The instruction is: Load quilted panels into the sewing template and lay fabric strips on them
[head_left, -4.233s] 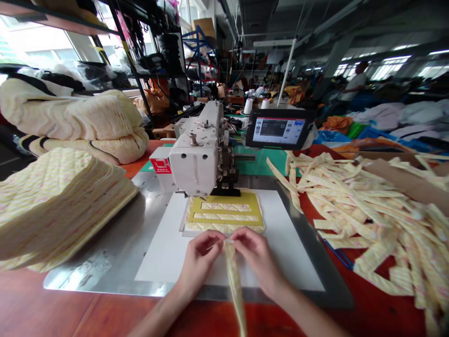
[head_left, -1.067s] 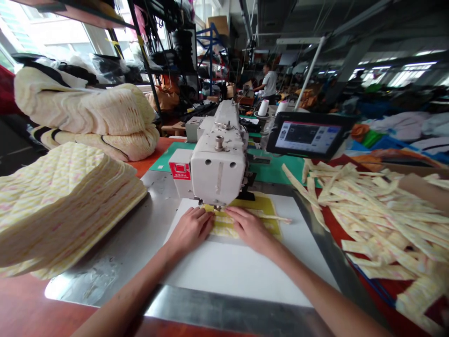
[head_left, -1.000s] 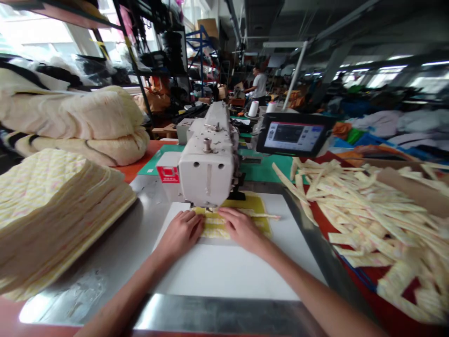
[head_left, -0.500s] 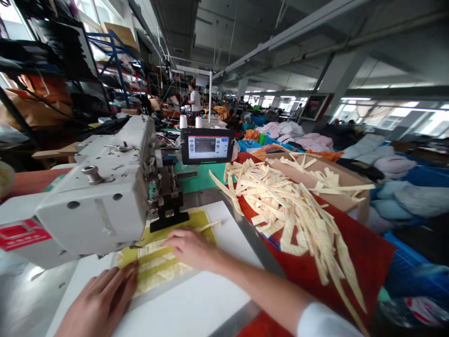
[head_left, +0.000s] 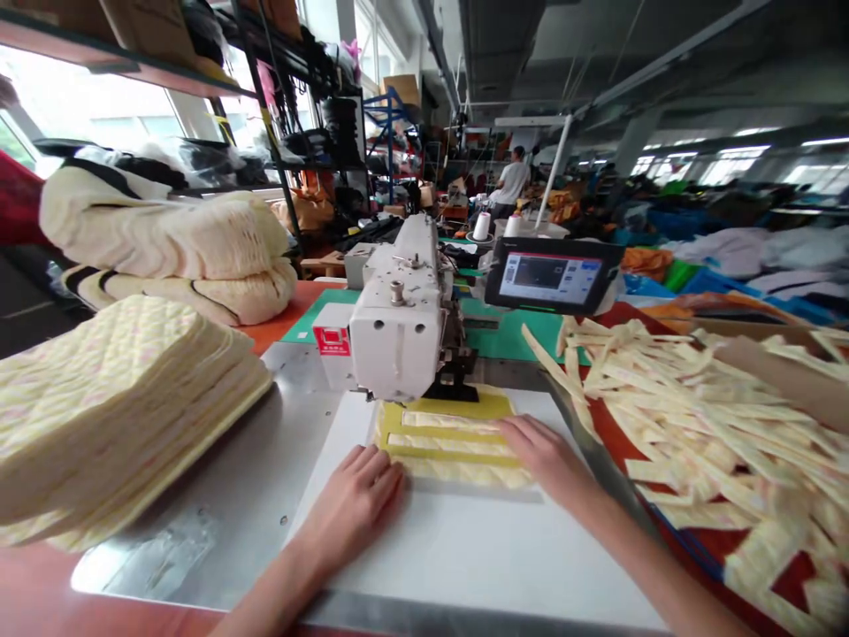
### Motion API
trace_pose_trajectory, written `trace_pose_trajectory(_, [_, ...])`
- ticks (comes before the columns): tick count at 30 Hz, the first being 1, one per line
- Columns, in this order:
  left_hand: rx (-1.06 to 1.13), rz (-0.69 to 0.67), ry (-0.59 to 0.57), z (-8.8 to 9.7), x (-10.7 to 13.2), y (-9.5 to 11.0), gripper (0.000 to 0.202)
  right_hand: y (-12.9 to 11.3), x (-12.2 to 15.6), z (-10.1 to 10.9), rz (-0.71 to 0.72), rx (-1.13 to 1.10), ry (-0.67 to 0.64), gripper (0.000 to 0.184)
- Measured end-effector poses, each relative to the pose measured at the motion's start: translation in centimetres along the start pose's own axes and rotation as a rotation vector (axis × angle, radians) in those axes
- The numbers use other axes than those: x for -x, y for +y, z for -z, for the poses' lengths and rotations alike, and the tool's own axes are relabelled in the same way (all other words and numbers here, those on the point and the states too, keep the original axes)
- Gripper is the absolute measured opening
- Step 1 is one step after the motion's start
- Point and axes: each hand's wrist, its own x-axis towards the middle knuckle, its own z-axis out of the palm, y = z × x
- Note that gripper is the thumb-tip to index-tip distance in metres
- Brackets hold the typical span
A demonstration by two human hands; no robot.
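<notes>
Quilted strips [head_left: 451, 444] seated in a yellow template [head_left: 451, 406] just in front of the sewing machine [head_left: 398, 345], right hand [head_left: 544, 458] flat with fingers together on the template's edge, left hand [head_left: 353, 506] beside it with fingers slightly spread.

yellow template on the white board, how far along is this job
Done: two fabric strips lie in the slots of the yellow template, on a quilted panel. In hand: the right hand rests flat on the template's corner, the left hand flat on the white board. Left: a tall stack of quilted panels and a big heap of strips. Stitching on this panel can't be seen.
</notes>
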Motion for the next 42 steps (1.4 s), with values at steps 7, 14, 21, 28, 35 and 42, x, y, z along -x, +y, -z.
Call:
trace_pose_trajectory(7, [0.260, 0.030, 0.071, 0.9, -2.6, 2.8, 0.029, -3.8, -4.0, 0.8, -0.008, -0.173, 0.076, 0.034])
trace_pose_trajectory(14, [0.438, 0.154, 0.189, 0.4, -4.3, 1.0, 0.033, -9.7, -9.1, 0.7, -0.481, -0.935, 0.091, 0.016])
trace_pose_trajectory(21, [0.817, 0.643, 0.345, 0.5, -1.2, -0.3, 0.020, -13.8, -11.5, -1.3, -0.857, -1.557, -0.119, 0.049])
trace_pose_trajectory(28, [1.084, 0.809, 0.379, 0.1, -1.1, -1.2, 0.035, -14.7, -12.2, -2.3, -1.000, -1.780, -0.134, 0.059])
trace_pose_trajectory(35, [1.139, 0.806, 0.402, 0.0, -1.4, -1.5, 0.032, -14.7, -11.9, -2.3, -0.872, -1.719, -0.065, 0.044])
trace_pose_trajectory(42, [1.121, 0.833, 0.335, 0.3, -1.3, -1.2, 0.031, -14.7, -11.3, -2.4, -0.735, -1.468, 0.032, 0.032])
